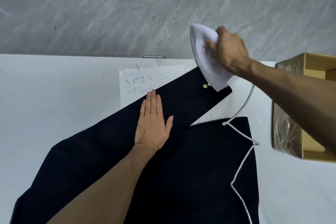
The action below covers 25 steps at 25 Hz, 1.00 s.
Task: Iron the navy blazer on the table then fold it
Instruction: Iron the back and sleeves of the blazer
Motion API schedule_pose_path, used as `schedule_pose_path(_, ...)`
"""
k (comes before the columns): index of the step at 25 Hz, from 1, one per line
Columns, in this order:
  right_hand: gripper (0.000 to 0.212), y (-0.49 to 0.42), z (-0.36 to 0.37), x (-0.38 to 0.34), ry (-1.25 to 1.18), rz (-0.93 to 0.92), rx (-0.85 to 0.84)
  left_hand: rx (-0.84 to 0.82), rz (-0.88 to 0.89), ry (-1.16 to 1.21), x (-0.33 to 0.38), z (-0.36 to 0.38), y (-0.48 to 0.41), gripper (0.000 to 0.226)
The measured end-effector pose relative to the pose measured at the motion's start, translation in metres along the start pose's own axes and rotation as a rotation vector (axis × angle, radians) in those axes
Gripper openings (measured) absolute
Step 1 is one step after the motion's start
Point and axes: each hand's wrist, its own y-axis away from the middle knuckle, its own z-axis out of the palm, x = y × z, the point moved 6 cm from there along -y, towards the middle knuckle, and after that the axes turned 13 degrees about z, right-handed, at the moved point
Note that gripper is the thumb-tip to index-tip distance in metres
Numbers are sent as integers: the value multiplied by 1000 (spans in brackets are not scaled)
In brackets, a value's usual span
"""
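The navy blazer [190, 160] lies spread on the white table [54, 96], one sleeve stretched up and to the right with gold buttons [205, 86] near its cuff. My left hand [152, 125] presses flat on the middle of that sleeve, fingers straight. My right hand [229, 49] grips the handle of a white iron [205, 56], which is tilted with its rear end over the cuff and its tip pointing past the table's far edge. The iron's braided cord [240, 160] trails down across the blazer body.
An open cardboard box [300, 107], partly wrapped in clear plastic, stands at the table's right side. A sheet in a clear sleeve [136, 78] lies under the blazer sleeve. Grey marbled floor [109, 14] lies beyond the table's far edge.
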Motion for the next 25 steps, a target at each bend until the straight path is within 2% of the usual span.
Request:
schedule_pose_path(4,35,0,-7,0,-17,17,-35,1,0,1,0,0,1,77)
schedule_pose_path(9,32,52,21,-58,-28,-199,-128,-3,0,-17,0,-1,0,77)
schedule_pose_path(12,29,74,46,-73,41,-247,-170,1,-1,-25,0,0,1,76)
schedule_pose_path(25,34,2,3,-2,54,-44,-14,6,-4,-17,-1,4,2,77)
